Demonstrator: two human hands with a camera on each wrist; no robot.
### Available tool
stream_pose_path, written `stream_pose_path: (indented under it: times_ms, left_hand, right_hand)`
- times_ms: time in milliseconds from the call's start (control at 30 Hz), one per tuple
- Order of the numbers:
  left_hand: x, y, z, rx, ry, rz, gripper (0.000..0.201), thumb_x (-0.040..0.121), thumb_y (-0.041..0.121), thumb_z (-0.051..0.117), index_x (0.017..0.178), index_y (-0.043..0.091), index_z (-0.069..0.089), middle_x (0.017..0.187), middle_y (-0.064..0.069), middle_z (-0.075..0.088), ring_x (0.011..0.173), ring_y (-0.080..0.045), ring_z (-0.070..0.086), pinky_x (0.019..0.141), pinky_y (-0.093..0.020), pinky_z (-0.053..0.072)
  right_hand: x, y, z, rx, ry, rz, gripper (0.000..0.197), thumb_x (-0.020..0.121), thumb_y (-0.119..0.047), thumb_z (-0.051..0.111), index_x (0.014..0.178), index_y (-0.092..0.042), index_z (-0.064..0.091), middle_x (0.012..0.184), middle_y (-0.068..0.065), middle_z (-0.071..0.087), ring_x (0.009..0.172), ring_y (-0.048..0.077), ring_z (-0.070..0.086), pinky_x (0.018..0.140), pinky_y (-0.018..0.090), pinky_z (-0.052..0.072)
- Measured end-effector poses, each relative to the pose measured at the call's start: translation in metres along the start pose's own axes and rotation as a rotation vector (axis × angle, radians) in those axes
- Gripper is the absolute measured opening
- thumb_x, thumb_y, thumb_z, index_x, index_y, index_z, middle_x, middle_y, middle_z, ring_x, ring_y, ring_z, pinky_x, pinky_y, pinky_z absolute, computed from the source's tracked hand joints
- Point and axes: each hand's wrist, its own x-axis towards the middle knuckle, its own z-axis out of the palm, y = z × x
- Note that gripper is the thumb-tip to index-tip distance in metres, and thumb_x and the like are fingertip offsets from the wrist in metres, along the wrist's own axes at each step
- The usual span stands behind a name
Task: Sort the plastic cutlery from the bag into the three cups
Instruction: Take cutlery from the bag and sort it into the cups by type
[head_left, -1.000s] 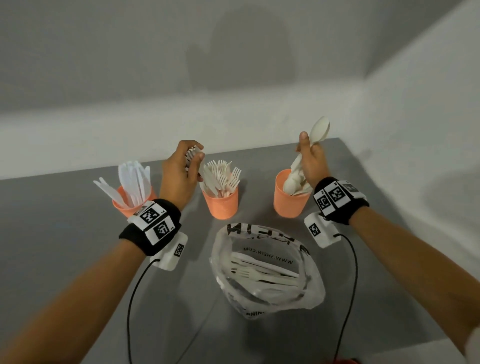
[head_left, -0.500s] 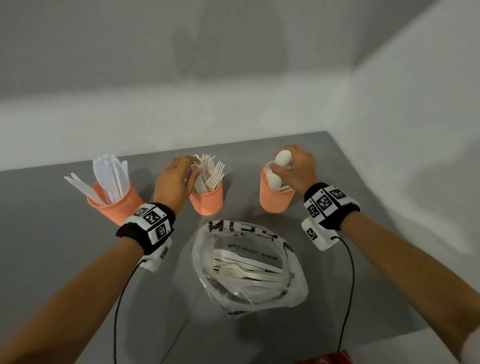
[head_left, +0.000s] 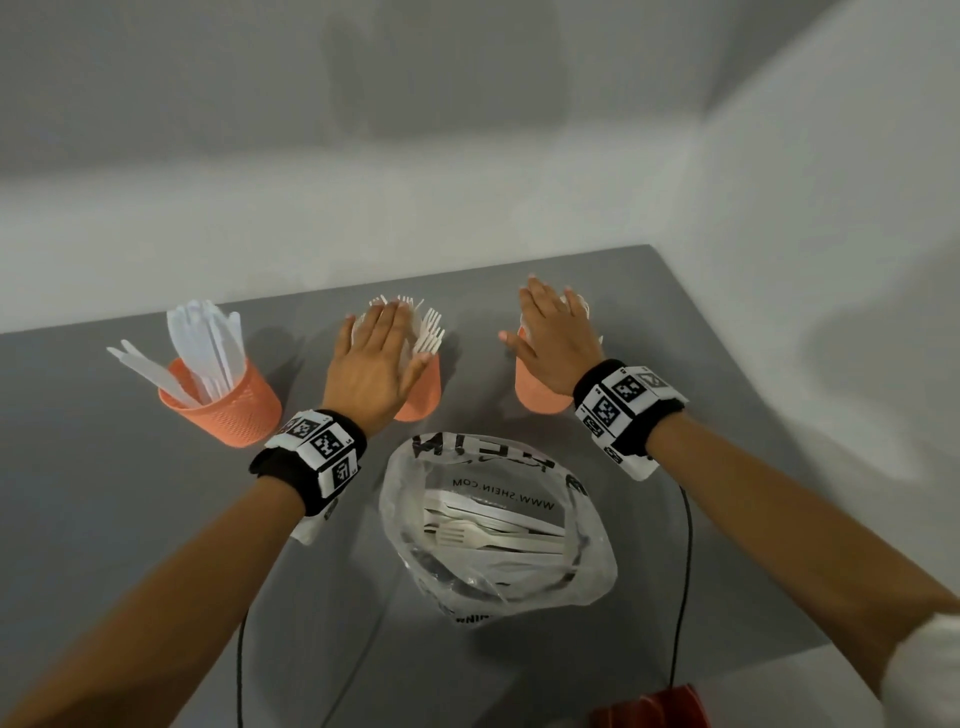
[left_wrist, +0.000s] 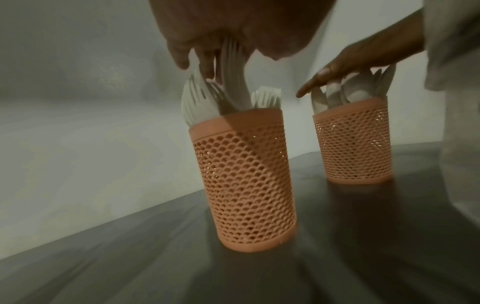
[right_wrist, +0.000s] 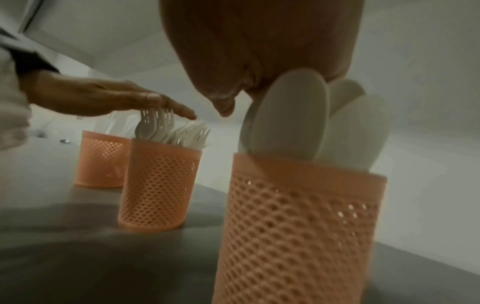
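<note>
- 3 round orange cups stand in a row on the flat grey table (head_left: 104, 519). Their walls are full of little holes, like a net.
- The knife cup (head_left: 228, 410) at 10 o'clock holds flat white plastic knives (head_left: 208, 343).
- The left hand (head_left: 371, 364) lies flat, fingers straight, on the white forks (head_left: 428, 332) in the middle cup (head_left: 423, 389).
- The right hand (head_left: 558, 343) lies flat too, fingers straight, on the smooth round spoons (right_wrist: 293, 115) in the spoon cup (head_left: 537, 389) at 1 o'clock.
- The crinkly clear bag (head_left: 498, 525) sits at 6 o'clock, near the cups. It has black letters on it, and a fork (head_left: 467, 535) and more white cutlery lie inside.
- Plain pale walls (head_left: 467, 130) meet in a corner behind the table.
</note>
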Motion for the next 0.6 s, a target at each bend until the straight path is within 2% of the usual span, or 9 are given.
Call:
stream_pose_path:
  times_ms: [133, 233, 300, 333, 367, 400, 467, 533, 600]
  left_hand:
    - [0.001, -0.001, -0.003, 0.05, -0.089, -0.022, 0.107, 0.071, 0.076, -0.016, 0.147, 0.007, 0.014, 0.156, -0.011, 0.016, 0.145, -0.024, 0.011, 0.116, -0.046, 0.0]
    - [-0.003, 0.006, -0.014, -0.082, 0.007, -0.029, 0.096, 0.079, 0.072, -0.001, 0.146, 0.005, 0.016, 0.155, -0.013, 0.017, 0.145, -0.026, 0.012, 0.117, -0.045, 0.005]
    - [-0.011, 0.016, -0.025, -0.304, 0.183, 0.006, 0.071, 0.09, 0.053, 0.024, 0.14, 0.003, 0.032, 0.144, -0.017, 0.037, 0.135, -0.028, 0.033, 0.113, -0.038, 0.024]
    - [-0.016, 0.022, -0.031, -0.426, 0.262, 0.014, 0.057, 0.093, 0.042, 0.034, 0.133, 0.003, 0.041, 0.135, -0.015, 0.047, 0.125, -0.025, 0.044, 0.106, -0.031, 0.032]
    - [-0.021, 0.028, -0.037, -0.542, 0.307, 0.02, 0.044, 0.092, 0.032, 0.042, 0.125, 0.004, 0.049, 0.124, -0.011, 0.055, 0.113, -0.019, 0.052, 0.098, -0.024, 0.038]
    - [-0.028, 0.036, -0.043, -0.64, 0.325, 0.027, 0.033, 0.09, 0.026, 0.046, 0.116, 0.007, 0.055, 0.113, -0.006, 0.06, 0.101, -0.012, 0.057, 0.089, -0.019, 0.042]
    - [-0.042, 0.052, -0.05, -0.751, 0.307, 0.037, 0.018, 0.087, 0.025, 0.048, 0.094, 0.014, 0.06, 0.094, 0.001, 0.063, 0.08, -0.002, 0.058, 0.074, -0.015, 0.045]
    - [-0.057, 0.064, -0.047, -0.779, 0.213, 0.027, 0.027, 0.082, 0.034, 0.047, 0.075, 0.011, 0.058, 0.082, -0.005, 0.063, 0.072, -0.007, 0.056, 0.067, -0.019, 0.043]
    - [-0.07, 0.069, -0.036, -0.724, 0.11, 0.02, 0.036, 0.08, 0.034, 0.052, 0.067, 0.002, 0.06, 0.078, -0.011, 0.06, 0.074, -0.018, 0.054, 0.067, -0.025, 0.038]
  right_hand:
    - [-0.002, -0.002, -0.006, -0.061, -0.081, 0.067, 0.069, 0.096, -0.052, 0.023, 0.147, -0.007, 0.013, 0.158, 0.01, 0.005, 0.146, 0.023, 0.002, 0.115, 0.048, -0.007]
    - [-0.012, -0.009, -0.016, 0.089, 0.038, 0.054, 0.062, 0.096, -0.049, 0.03, 0.146, -0.011, 0.025, 0.157, 0.01, 0.013, 0.146, 0.023, 0.005, 0.115, 0.048, -0.006]
    - [-0.032, -0.02, -0.026, 0.342, 0.276, -0.063, 0.047, 0.095, -0.04, 0.039, 0.131, -0.011, 0.049, 0.142, 0.012, 0.044, 0.136, 0.024, 0.034, 0.114, 0.045, 0.017]
    - [-0.043, -0.027, -0.031, 0.491, 0.363, -0.131, 0.039, 0.093, -0.034, 0.043, 0.118, -0.01, 0.059, 0.124, 0.011, 0.059, 0.119, 0.02, 0.052, 0.106, 0.038, 0.034]
    - [-0.058, -0.036, -0.037, 0.619, 0.38, -0.187, 0.031, 0.091, -0.029, 0.047, 0.107, -0.009, 0.065, 0.105, 0.008, 0.066, 0.098, 0.011, 0.06, 0.09, 0.026, 0.044]
    - [-0.072, -0.047, -0.042, 0.693, 0.326, -0.233, 0.024, 0.089, -0.025, 0.051, 0.097, -0.009, 0.067, 0.09, 0.006, 0.068, 0.078, 0.003, 0.06, 0.075, 0.019, 0.046]
    - [-0.098, -0.066, -0.043, 0.668, 0.11, -0.31, 0.017, 0.086, -0.021, 0.057, 0.087, -0.009, 0.068, 0.074, 0.003, 0.068, 0.06, 0.005, 0.057, 0.062, 0.023, 0.049]
    - [-0.117, -0.081, -0.032, 0.474, -0.194, -0.346, 0.018, 0.087, -0.023, 0.058, 0.091, -0.008, 0.068, 0.078, 0.004, 0.068, 0.065, 0.016, 0.058, 0.064, 0.029, 0.047]
    - [-0.13, -0.088, -0.018, 0.253, -0.43, -0.306, 0.027, 0.088, -0.028, 0.056, 0.102, -0.007, 0.065, 0.094, 0.007, 0.068, 0.083, 0.022, 0.06, 0.074, 0.028, 0.044]
